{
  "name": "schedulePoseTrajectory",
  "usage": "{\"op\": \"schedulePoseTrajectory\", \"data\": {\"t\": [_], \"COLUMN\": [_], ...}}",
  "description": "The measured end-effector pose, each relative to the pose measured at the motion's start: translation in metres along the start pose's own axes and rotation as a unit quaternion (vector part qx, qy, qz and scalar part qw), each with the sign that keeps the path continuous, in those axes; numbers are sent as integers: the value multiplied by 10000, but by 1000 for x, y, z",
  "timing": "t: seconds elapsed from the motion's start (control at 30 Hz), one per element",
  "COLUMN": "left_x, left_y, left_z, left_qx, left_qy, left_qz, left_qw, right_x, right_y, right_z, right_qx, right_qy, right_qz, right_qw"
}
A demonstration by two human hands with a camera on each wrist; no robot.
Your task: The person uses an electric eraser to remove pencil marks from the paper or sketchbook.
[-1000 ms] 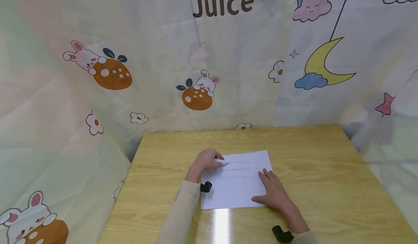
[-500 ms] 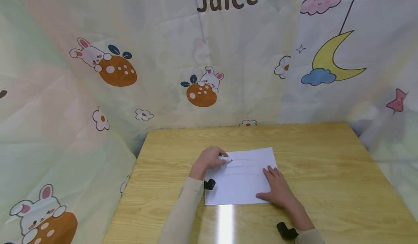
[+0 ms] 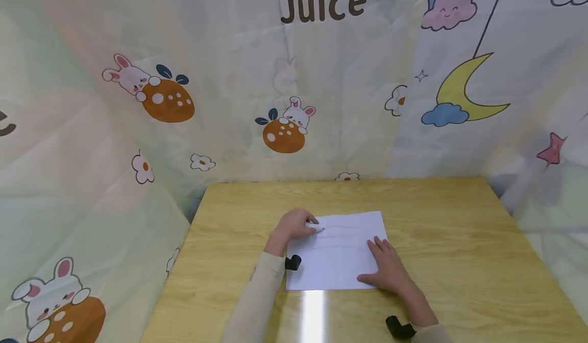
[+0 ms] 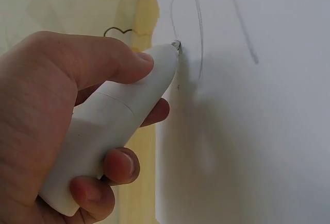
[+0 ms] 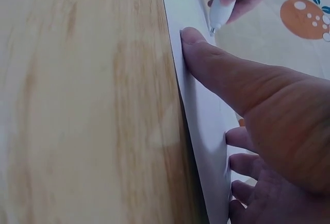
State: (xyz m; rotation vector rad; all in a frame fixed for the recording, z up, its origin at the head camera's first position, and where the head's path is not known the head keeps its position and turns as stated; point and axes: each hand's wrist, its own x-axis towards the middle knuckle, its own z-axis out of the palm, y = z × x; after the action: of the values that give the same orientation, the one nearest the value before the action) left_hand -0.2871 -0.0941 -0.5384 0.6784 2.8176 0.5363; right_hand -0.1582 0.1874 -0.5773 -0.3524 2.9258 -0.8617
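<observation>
My left hand (image 3: pixel 294 226) grips a thick white pen-shaped tool (image 4: pixel 111 116), fingers and thumb wrapped around its smooth body. The tool's small metal tip meets the white paper (image 3: pixel 331 266) at the end of a thin grey line (image 4: pixel 174 10), near the sheet's left edge. Two more grey lines run beside it. On the sheet's right side rests my right hand (image 3: pixel 389 269), its fingers spread and its thumb (image 5: pixel 193 37) near the front edge. No object is held in that hand.
The sheet lies on a wooden table (image 3: pixel 441 230). A printed fabric backdrop (image 3: pixel 220 77) with rabbits, a moon and the word Juice hangs behind and at both sides. Black camera mounts (image 3: pixel 399 327) are on both wrists.
The head view shifts slightly. Both hands keep nearly the same places on the paper, and the tool's tip stays by the left end of the top line.
</observation>
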Motion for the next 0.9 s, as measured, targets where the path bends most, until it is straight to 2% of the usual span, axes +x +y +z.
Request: {"op": "schedulePoseTrajectory", "data": {"t": [0.13, 0.37, 0.57, 0.8, 0.9], "left_x": [2, 2, 7, 7, 7], "left_y": [3, -4, 2, 0, 1], "left_z": [1, 1, 2, 7, 8], "left_qx": [1, 50, 3, 14, -180], "left_qy": [-52, -81, -45, -77, -60], "left_qz": [-6, -138, 100, -216, -102], "left_qw": [10000, 9999, 9999, 9997, 9998], "right_x": [0, 2, 0, -1, -2], "right_y": [3, 7, 6, 5, 7], "right_z": [2, 7, 8, 10, 10], "right_qx": [6, 38, 86, 113, 85], "right_qy": [42, 39, 126, 166, 218], "right_qz": [-8, 11, 11, -154, -171], "right_qw": [10000, 10000, 9999, 9997, 9996]}}
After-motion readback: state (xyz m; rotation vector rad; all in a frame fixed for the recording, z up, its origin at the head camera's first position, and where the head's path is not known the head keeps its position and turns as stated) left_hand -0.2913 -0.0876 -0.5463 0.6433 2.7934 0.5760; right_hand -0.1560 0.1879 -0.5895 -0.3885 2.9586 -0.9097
